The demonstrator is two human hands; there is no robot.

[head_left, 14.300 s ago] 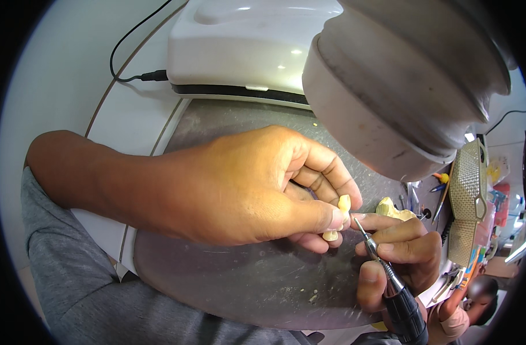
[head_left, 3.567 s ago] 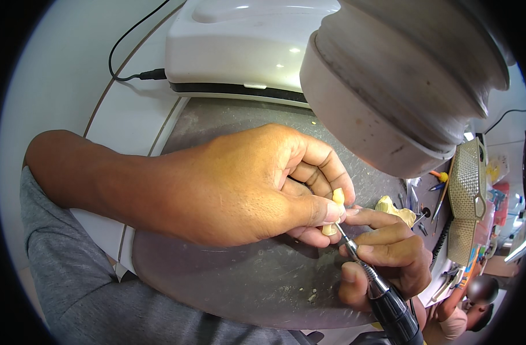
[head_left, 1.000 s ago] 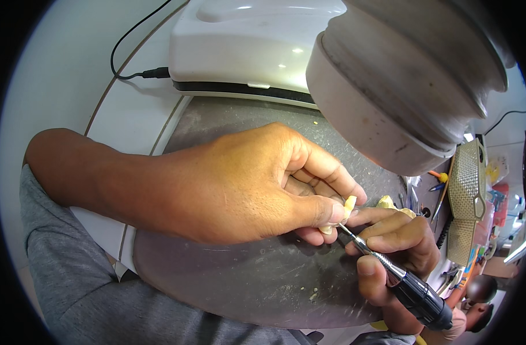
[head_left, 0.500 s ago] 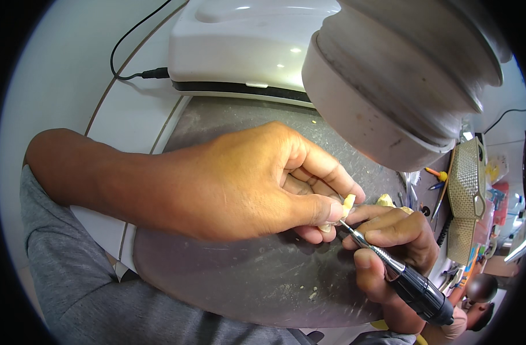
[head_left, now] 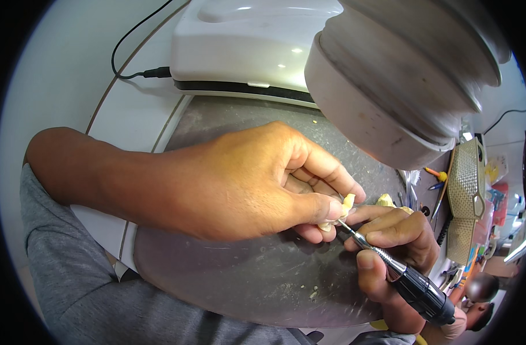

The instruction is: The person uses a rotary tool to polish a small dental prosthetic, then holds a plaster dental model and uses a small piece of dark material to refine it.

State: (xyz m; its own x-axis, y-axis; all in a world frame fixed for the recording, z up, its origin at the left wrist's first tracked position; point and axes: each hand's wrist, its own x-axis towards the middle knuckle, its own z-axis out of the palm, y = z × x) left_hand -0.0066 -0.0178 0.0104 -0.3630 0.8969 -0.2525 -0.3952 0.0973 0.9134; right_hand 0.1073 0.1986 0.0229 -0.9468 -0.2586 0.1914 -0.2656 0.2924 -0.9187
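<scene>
My left hand pinches a small cream tooth-shaped piece between thumb and fingers, above the grey work surface. My right hand is closed round a rotary handpiece with a black grip and silver nose. Its thin tip reaches the piece's lower part beside my left thumb, where the exact contact is partly hidden. A finger of my right hand lies against or very near the piece. Behind my right fingers sits a cream plaster model, partly covered.
A large pale nozzle-like housing overhangs the right. A white box-shaped unit with a cable stands at the back. Small tools and a perforated basket line the right side. Another person is at lower right.
Since the oldest frame, the handpiece tip has moved left onto the piece and its body has tilted rightward. Over the last half second both hands are nearly still.
</scene>
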